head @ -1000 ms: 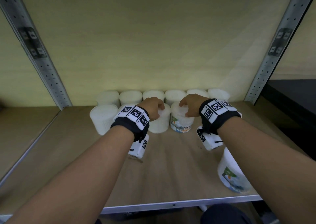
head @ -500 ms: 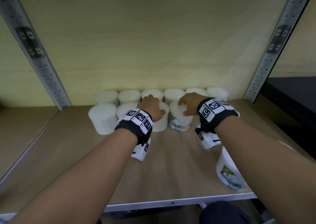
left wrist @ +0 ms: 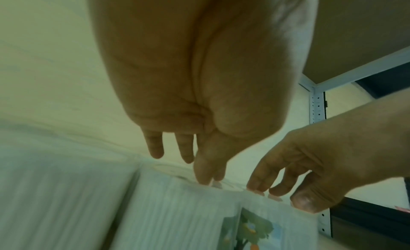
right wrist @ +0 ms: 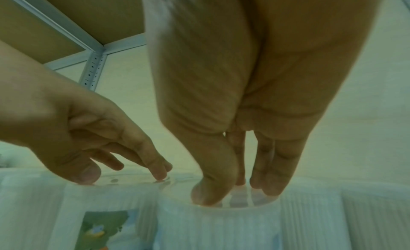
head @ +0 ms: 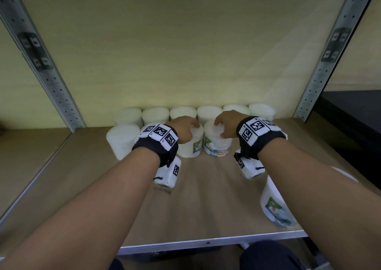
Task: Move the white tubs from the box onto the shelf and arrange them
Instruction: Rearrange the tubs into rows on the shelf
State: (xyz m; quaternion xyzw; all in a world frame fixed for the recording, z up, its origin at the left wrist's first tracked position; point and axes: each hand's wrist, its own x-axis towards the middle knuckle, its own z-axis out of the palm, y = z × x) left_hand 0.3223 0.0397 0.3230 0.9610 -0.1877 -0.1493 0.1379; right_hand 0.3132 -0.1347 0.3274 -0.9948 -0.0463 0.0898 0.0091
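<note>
Both hands are on the front row rn. Left hand point(head: 184, 130) has its fingertips resting on the lid of one tub point(head: 190, 144), right hand point(head: 226, 123) clamps thumb and fingers on the lid of the labelled tub point(head: 216, 142) next to it, both standing on the shelf point(head: 206, 203). Back row point(head: 208, 113) looks full. Imo twist from the lid w/ light downward pressure so labels face out and the tubs don't tip. Another tub point(head: 276, 210) waits near the front edge, btw.
</note>
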